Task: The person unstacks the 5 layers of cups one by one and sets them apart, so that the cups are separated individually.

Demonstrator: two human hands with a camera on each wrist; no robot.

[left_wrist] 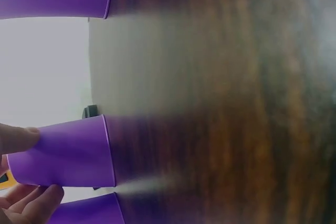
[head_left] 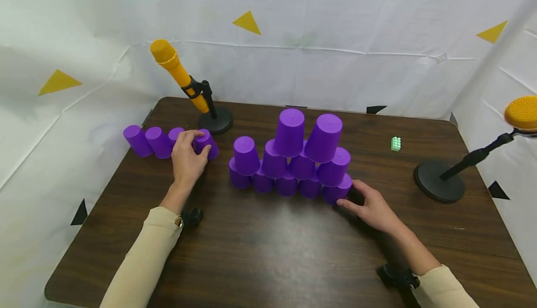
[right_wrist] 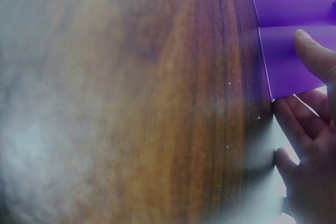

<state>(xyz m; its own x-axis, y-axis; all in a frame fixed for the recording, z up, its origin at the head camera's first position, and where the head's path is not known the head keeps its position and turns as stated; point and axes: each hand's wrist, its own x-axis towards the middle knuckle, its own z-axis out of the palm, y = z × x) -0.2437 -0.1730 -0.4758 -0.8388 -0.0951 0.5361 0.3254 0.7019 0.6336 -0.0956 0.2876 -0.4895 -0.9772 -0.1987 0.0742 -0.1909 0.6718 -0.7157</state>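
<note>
Head view: the right hand (head_left: 373, 211) has thumb and fingers round the stack's (head_left: 275, 161) bottom right cup (head_left: 335, 190); light pressure should avoid shifting it. Farther across the desk (head_left: 272, 247), the left hand (head_left: 187, 159) pinches the row's (head_left: 158, 141) rightmost cup (head_left: 211, 148); lifting straight seems safest.

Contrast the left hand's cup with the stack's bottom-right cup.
The gripped cup is outside the stack; the bottom-right cup ends its lowest row. The gripped cup bears nothing; the bottom-right cup partly supports another cup. Both are purple and upside down.

Purple cups (head_left: 302, 167), upside down, partly stacked
</note>
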